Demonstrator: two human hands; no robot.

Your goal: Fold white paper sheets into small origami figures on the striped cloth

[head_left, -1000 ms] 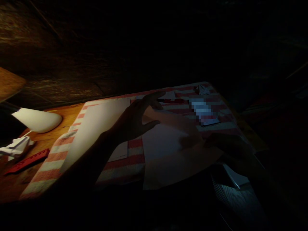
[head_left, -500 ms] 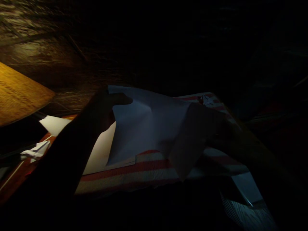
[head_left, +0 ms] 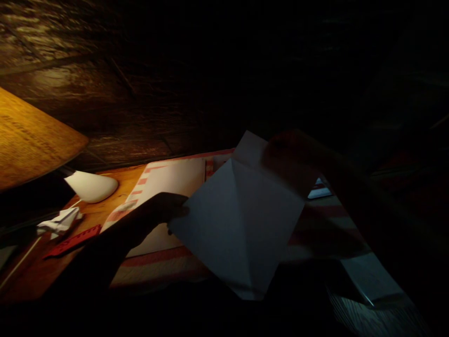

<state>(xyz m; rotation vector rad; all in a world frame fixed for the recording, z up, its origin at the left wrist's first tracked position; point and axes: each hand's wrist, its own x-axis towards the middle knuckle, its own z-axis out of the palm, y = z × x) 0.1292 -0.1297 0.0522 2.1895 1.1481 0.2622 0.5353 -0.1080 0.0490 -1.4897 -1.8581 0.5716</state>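
A creased sheet of paper [head_left: 242, 220] is held up in front of me, turned so that a corner points up and another down. My left hand [head_left: 173, 208] pinches its left corner between thumb and fingers. At the upper right edge, my right hand [head_left: 289, 157] is closed on the sheet; its fingers are dark and partly lost in shadow. Behind the left hand lies a flat stack of white paper [head_left: 171, 180] on a red-and-white striped cloth [head_left: 157, 269].
On the left stand a lamp with a yellow shade [head_left: 35, 140] and a white base [head_left: 94, 187]. Near it lie a folded paper piece [head_left: 61, 221] and a red notched strip [head_left: 75, 241]. A pale flat object [head_left: 375, 276] sits at lower right. The right side is very dark.
The sheet has been turned and lifted clear of the stack, and now shows a diagonal crease. My left hand has moved down to its corner; my right hand has moved up.
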